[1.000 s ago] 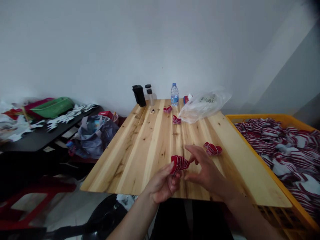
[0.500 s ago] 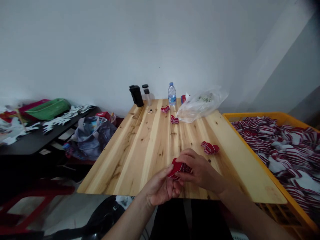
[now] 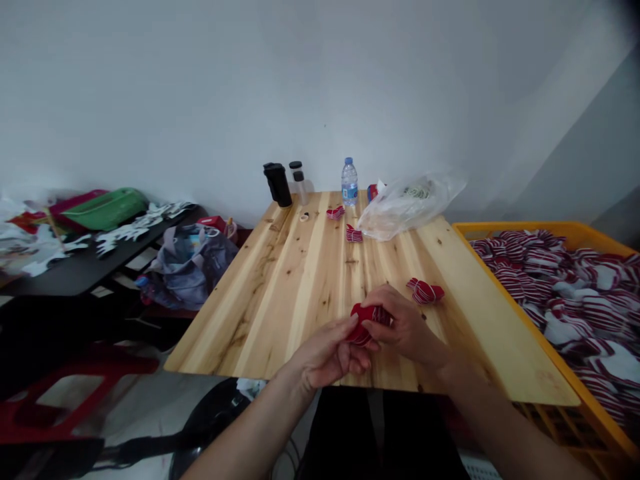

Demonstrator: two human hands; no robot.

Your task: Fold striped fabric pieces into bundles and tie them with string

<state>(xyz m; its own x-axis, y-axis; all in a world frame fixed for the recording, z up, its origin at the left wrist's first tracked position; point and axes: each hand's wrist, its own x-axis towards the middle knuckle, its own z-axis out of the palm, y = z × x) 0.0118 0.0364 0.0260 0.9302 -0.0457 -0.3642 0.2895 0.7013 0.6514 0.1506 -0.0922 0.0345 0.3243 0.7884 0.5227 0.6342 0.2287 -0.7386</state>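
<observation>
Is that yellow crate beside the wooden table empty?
No, a pile of red-and-white striped fabric pieces lies inside the yellow crate.

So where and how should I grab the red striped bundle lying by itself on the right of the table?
Probably pinch the red striped bundle across its middle, coming from above: it lies on the table, longer left to right than front to back, with bare wood around it.

A black tumbler (image 3: 279, 186) and a water bottle (image 3: 349, 183) stand near the wall (image 3: 320, 80).
</observation>
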